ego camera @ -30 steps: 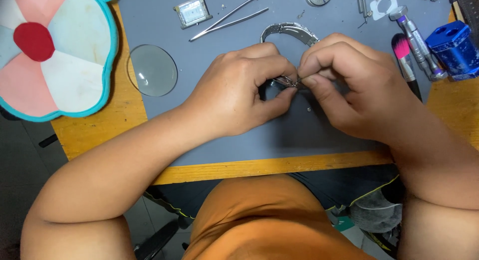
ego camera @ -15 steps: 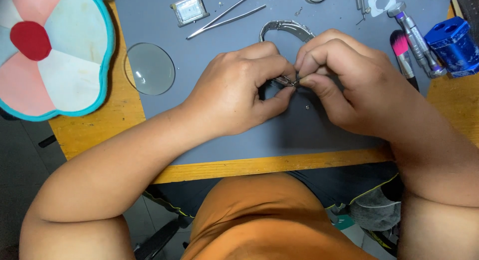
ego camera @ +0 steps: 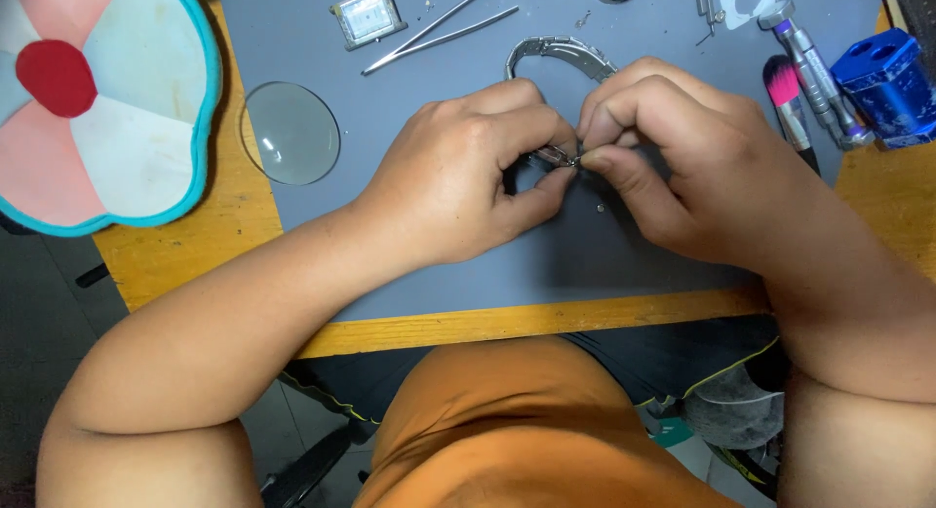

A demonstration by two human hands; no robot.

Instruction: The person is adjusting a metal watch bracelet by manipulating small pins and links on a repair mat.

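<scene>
both hands pinch silver metal watch band, links curved.

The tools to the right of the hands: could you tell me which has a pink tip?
The brush, nearest the right hand; its bristles are pink, while the metal tool beside it has a purple band.

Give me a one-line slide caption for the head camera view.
Left hand and right hand pinch a metal watch bracelet over a grey mat, tweezers and round lens nearby.

Brushed shiny metal watch bracelet; polished steel tweezers; clear glossy glass lens; matt grey rubbery mat; smooth varnished wood tabletop; glossy blue plastic block.
</scene>
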